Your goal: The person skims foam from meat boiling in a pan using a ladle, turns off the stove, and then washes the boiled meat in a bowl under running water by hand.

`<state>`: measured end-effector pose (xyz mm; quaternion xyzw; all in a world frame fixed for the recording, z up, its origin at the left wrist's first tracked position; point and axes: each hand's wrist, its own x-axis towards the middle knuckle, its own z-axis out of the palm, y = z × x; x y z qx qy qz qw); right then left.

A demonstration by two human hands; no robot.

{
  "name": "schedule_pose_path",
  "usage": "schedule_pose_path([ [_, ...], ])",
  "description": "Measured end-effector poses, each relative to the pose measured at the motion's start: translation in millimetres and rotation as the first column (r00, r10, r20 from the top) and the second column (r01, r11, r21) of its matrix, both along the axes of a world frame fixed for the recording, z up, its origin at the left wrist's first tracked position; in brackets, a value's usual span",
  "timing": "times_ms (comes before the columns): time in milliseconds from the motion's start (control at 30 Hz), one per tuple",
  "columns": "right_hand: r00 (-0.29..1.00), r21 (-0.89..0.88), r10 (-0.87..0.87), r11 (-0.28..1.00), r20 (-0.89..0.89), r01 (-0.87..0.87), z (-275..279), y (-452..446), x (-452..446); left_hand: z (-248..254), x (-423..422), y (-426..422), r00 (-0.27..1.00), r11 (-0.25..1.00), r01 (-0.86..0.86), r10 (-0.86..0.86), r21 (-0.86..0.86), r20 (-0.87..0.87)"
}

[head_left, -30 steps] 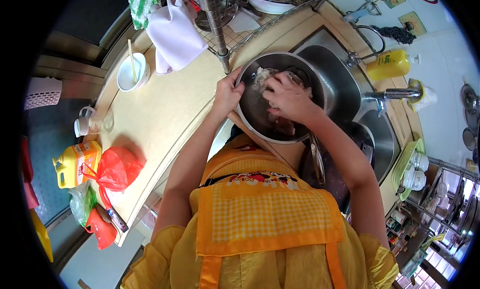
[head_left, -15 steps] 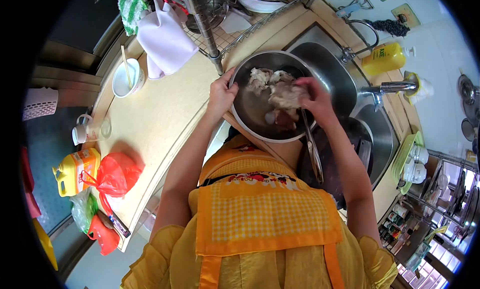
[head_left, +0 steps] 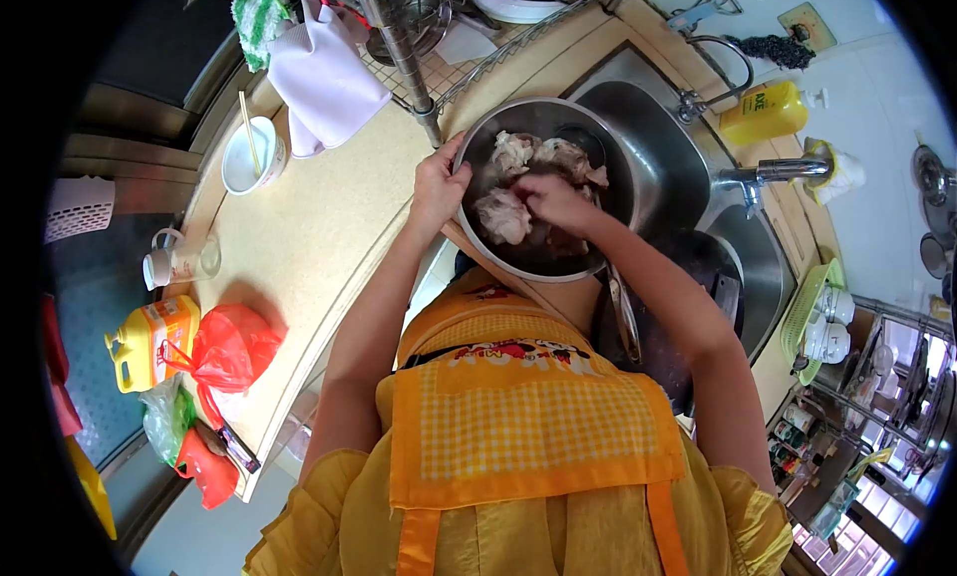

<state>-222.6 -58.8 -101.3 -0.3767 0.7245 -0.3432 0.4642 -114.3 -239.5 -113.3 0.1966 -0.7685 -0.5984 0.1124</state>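
Note:
My left hand (head_left: 440, 187) grips the rim of a round steel pan (head_left: 478, 235) on its left side, thumb inside the rim. In the pan lie several pale pieces of meat (head_left: 566, 158) in cloudy liquid. Down inside the pan, my right hand (head_left: 558, 203) has its fingers pinched at the edge of one pale piece (head_left: 502, 217) left of the middle. A shiny handle (head_left: 624, 315) points down from the pan's lower right rim. The pan overlaps the edge of the steel sink (head_left: 668, 152).
Right of the sink are a faucet (head_left: 793, 171) and a yellow soap bottle (head_left: 766, 115). A dark wok (head_left: 658, 329) lies at the lower right. On the left counter stand a white bowl (head_left: 254, 157), a yellow jug (head_left: 152, 345) and a red bag (head_left: 236, 347).
My right hand has moved from the pan's right side toward its middle, and a pale meat piece now lies farther left. My left hand keeps hold of the rim.

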Motion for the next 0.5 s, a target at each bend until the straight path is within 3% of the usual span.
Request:
schedule_pose_path([
  [67, 0.873, -0.113, 0.087, 0.981, -0.480, -0.160, -21, -3, 9, 0, 1, 1, 0.999, 1.000, -0.009, 0.009, 0.023, -0.031],
  [167, 0.631, -0.060, 0.093, 0.974, -0.770, -0.217, -25, -6, 19, -9, 0, -1, 0.997, 1.000, -0.007, 0.008, 0.017, -0.076],
  [267, 0.621, -0.014, 0.065, 0.993, -0.781, -0.121, 6, -7, 34, -12, 0, -1, 0.998, 0.999, -0.020, 0.022, 0.030, -0.053],
  [367, 0.794, 0.270, 0.370, 0.925, -0.483, -0.267, -10, -6, 21, -8, 1, -1, 1.000, 0.999, -0.019, 0.019, 0.036, 0.008],
  [467, 0.771, 0.416, 0.554, 0.810, -0.313, -0.413, -6, -3, 13, -3, 0, 2, 0.997, 0.998, -0.016, 0.021, 0.066, -0.078],
  [500, 0.719, 0.405, 0.530, 0.838, -0.450, -0.365, -3, -2, 15, -4, 1, 1, 0.997, 0.999, -0.016, 0.020, 0.044, -0.078],
])
